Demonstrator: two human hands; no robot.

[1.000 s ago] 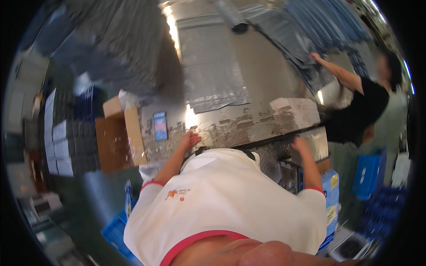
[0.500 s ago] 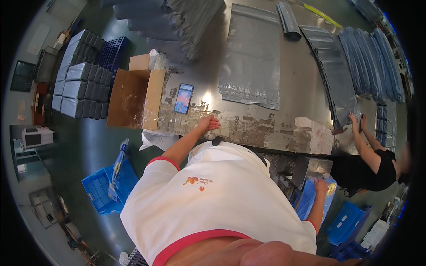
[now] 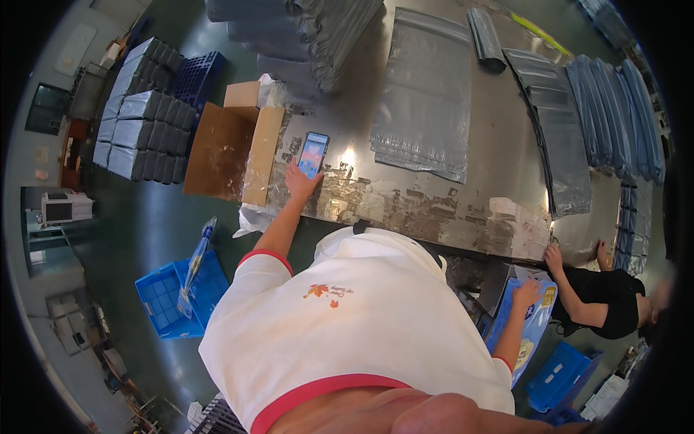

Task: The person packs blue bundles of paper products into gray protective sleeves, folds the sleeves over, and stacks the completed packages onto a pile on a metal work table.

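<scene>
A smartphone (image 3: 313,153) with a lit pink and blue screen lies on the metal table (image 3: 347,195). My left hand (image 3: 301,182) is at its near end, fingers on one side and thumb on the other, closed on its edges. Low on my right, beside the table's near edge, my right hand (image 3: 526,294) grips the top of a blue printed plastic package (image 3: 522,334) with yellow patches. Its fingertips are partly hidden against the film.
An open cardboard box (image 3: 220,155) stands left of the phone. Grey plastic bags (image 3: 423,94) lie flat on the table, with a tall stack (image 3: 289,36) at far left. A co-worker in black (image 3: 596,296) is at the right. A blue crate (image 3: 173,296) sits on the floor.
My left hand has moved forward and left from the table edge onto the phone. My right hand has shifted slightly, and more of the blue package shows. The co-worker's hands have moved nearer and apart.
</scene>
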